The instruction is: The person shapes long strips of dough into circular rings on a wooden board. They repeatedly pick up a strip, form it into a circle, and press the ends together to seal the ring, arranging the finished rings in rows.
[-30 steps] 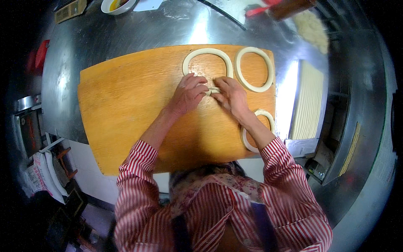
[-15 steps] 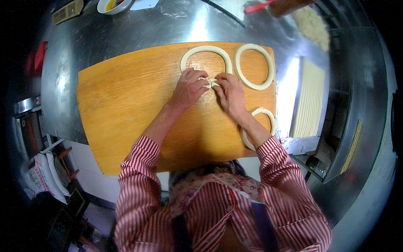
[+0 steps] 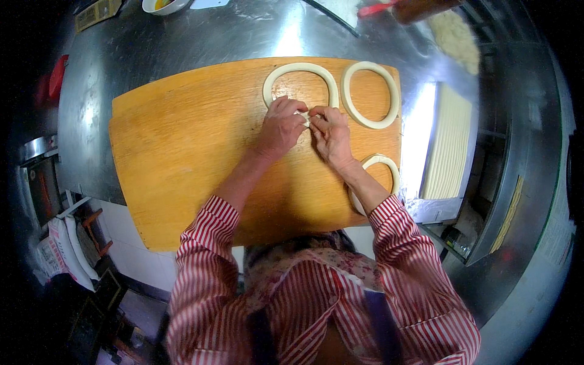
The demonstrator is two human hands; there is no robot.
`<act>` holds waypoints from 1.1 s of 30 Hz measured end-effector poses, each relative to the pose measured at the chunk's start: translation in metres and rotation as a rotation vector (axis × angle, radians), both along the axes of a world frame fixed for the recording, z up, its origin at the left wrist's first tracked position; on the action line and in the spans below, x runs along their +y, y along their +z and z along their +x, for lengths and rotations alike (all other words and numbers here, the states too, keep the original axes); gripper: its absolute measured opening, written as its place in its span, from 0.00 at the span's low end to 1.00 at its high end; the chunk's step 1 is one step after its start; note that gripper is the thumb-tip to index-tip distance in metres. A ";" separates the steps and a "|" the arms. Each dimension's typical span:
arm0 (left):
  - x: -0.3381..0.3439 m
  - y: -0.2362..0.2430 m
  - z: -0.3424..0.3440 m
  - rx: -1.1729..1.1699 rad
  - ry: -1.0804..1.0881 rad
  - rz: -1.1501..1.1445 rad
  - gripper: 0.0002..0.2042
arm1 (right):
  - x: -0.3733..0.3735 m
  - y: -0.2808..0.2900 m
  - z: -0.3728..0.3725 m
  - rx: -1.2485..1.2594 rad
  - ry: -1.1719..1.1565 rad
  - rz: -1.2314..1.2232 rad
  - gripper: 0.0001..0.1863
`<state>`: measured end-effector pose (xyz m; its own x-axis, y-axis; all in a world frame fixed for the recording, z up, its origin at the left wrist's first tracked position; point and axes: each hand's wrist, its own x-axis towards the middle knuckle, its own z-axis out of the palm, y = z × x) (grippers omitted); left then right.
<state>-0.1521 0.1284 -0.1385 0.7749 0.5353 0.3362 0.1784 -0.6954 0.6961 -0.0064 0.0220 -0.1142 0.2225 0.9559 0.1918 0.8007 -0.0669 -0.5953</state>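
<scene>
A large dough ring (image 3: 300,67) lies at the back of the wooden board (image 3: 182,152), its near section under my hands. My left hand (image 3: 283,131) is closed on that section, fingers curled over the dough. Opposite it, my right hand (image 3: 331,137) pinches the same dough, with the fingertips of both hands nearly meeting; the pinched part is partly hidden. A second, oval dough ring (image 3: 393,97) rests at the board's back right, and a smaller ring (image 3: 394,179) lies on the right beside my right forearm, partly covered by it.
The board sits on a steel counter (image 3: 88,79). To the right is a tray of long dough strips (image 3: 444,146), with a pale dough lump (image 3: 456,39) behind. At the back are a white bowl (image 3: 165,5), a red-handled tool (image 3: 374,9) and a dark rod (image 3: 328,17).
Both hands have edged slightly toward the back with the ring's near section, and the fingertips have drawn closer over the dough. The other rings look unchanged.
</scene>
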 end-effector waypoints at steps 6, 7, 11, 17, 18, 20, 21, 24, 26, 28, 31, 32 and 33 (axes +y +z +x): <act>-0.011 -0.035 -0.002 -0.034 0.075 -0.196 0.07 | -0.007 0.004 0.004 -0.020 0.000 -0.082 0.10; -0.011 -0.039 -0.002 -0.038 0.082 -0.247 0.09 | -0.007 0.005 0.000 -0.003 -0.030 -0.084 0.10; -0.007 -0.005 -0.009 0.078 0.100 -0.185 0.20 | -0.002 0.019 -0.015 -0.075 -0.055 -0.027 0.15; -0.004 0.015 -0.015 0.129 0.114 -0.170 0.25 | 0.001 0.005 -0.018 -0.089 -0.079 0.019 0.10; -0.004 0.016 -0.016 0.131 0.119 -0.177 0.25 | 0.001 0.005 -0.018 -0.073 -0.081 0.028 0.10; -0.002 0.012 -0.014 0.126 0.094 -0.174 0.27 | 0.002 0.006 -0.019 -0.043 -0.087 0.044 0.09; -0.001 0.009 -0.013 0.122 0.080 -0.174 0.29 | 0.000 0.004 -0.019 -0.083 -0.076 0.063 0.09; 0.004 0.008 -0.003 0.083 0.002 -0.238 0.27 | -0.004 0.004 -0.018 -0.204 -0.038 0.105 0.09; 0.008 0.016 -0.001 0.130 -0.050 -0.320 0.28 | -0.010 0.011 -0.020 -0.289 -0.012 0.109 0.09; 0.010 0.020 0.001 0.153 -0.081 -0.365 0.28 | -0.013 0.012 -0.020 -0.234 -0.047 0.069 0.08; 0.011 0.015 0.004 0.165 -0.097 -0.411 0.28 | -0.014 0.005 -0.016 -0.179 -0.067 0.075 0.08; 0.013 0.013 0.005 0.174 -0.105 -0.442 0.28 | -0.014 0.001 -0.015 -0.165 -0.069 0.090 0.08; 0.015 0.011 0.006 0.184 -0.114 -0.474 0.27 | -0.014 -0.002 -0.015 -0.170 -0.067 0.100 0.09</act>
<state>-0.1457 0.1431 -0.1276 0.8603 0.5049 -0.0698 0.2689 -0.3333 0.9036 -0.0213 0.0076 -0.1162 0.2415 0.9143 0.3252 0.8857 -0.0708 -0.4587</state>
